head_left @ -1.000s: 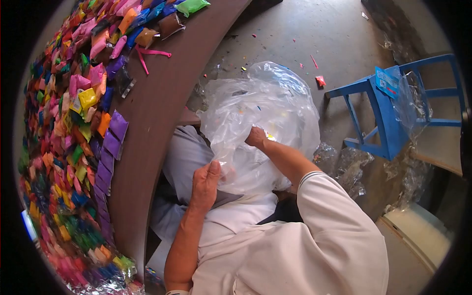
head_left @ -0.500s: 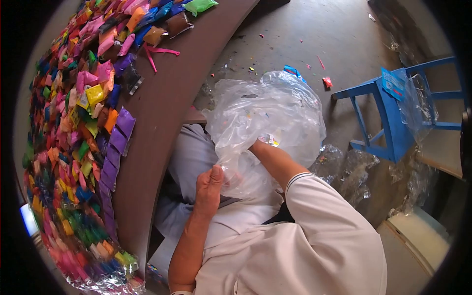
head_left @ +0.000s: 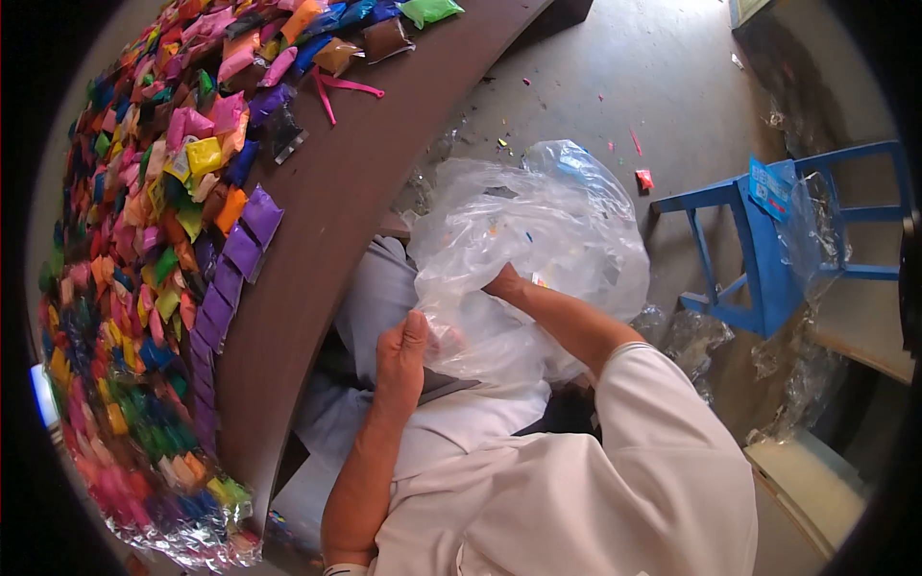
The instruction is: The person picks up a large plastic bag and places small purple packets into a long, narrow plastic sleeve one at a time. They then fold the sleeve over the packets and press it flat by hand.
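Two hands on one clear plastic bag, which sits puffed up on the lap.

Left hand: thumb and fingers clenched on the bag's near lower edge, film pinched between them.

Right hand: just up and right of the left fingers, knuckles showing, fingertips buried in the folds. Can't tell if they're closed on film or only pushed in.

The bulk of the bag balloons away from both sets of fingers, out from the body. Its long axis runs roughly from the left fingers outward past the right hand. The right hand is nearer the bag's middle; the left is at the rim.

Left of the left fingers, not touching: the edge of the brown table, then a row of purple packets and a heap of coloured sachets.

Well right of the right fingers: blue stool, with crumpled film at its foot.
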The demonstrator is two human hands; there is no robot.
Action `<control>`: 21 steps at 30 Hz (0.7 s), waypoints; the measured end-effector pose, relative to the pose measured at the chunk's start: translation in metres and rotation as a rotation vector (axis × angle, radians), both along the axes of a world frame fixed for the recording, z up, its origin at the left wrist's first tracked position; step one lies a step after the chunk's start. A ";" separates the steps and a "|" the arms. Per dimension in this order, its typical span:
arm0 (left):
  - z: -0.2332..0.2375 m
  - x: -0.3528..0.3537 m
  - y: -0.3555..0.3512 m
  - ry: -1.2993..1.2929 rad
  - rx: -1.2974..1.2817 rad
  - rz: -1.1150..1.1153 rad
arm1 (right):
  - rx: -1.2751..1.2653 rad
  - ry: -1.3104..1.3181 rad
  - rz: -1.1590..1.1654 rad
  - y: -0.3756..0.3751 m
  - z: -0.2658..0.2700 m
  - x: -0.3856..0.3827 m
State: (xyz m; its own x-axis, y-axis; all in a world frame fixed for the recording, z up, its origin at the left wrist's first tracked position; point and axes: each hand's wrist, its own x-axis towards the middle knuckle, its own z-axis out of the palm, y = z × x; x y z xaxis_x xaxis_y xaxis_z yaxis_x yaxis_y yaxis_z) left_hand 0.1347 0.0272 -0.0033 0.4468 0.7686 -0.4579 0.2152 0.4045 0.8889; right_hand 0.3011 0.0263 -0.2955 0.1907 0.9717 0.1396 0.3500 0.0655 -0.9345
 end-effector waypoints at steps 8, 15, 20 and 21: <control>-0.014 0.004 0.004 0.029 0.031 0.024 | -0.822 0.655 0.301 -0.059 0.157 0.141; -0.018 -0.004 0.007 0.112 0.189 -0.102 | -0.291 1.034 0.243 -0.053 0.273 0.185; -0.014 -0.015 0.003 0.085 0.297 -0.140 | -0.095 1.302 0.376 -0.007 0.314 0.163; -0.014 -0.024 0.003 0.125 0.309 -0.177 | -0.060 1.336 0.374 0.002 0.322 0.152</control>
State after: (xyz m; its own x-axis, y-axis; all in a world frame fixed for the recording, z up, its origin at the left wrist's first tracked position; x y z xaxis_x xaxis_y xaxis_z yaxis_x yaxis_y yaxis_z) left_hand 0.1104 0.0303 -0.0168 0.5401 0.7950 -0.2762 0.3723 0.0686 0.9256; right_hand 0.4530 0.0288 0.0262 -0.1248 0.9920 0.0165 -0.8308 -0.0954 -0.5484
